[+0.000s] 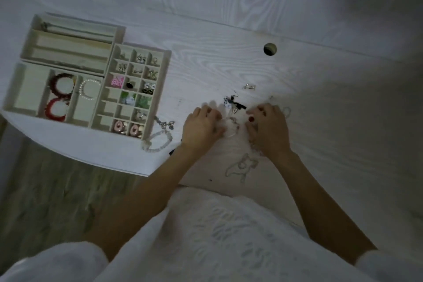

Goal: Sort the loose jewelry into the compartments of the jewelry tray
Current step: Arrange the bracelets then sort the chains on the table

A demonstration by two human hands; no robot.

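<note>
The cream jewelry tray (158,98) with many small compartments lies at the left of the table, holding earrings and pink pieces. My left hand (201,127) and my right hand (267,128) are side by side, fingers curled around a pale, blurred beaded piece (231,125) held between them. A heap of loose jewelry (233,103) with dark and silver bits lies just beyond my fingers. A silver earring (249,86) rests farther back. A white bead bracelet (158,142) and a silver charm chain (166,124) lie beside the tray.
A wider tray (13,89) with red, dark and pearl bracelets sits left of the small-compartment one, with a long-slot tray (29,39) behind. A thin chain (240,166) lies near the table's front edge. A round cable hole (270,49) is in the tabletop at the back.
</note>
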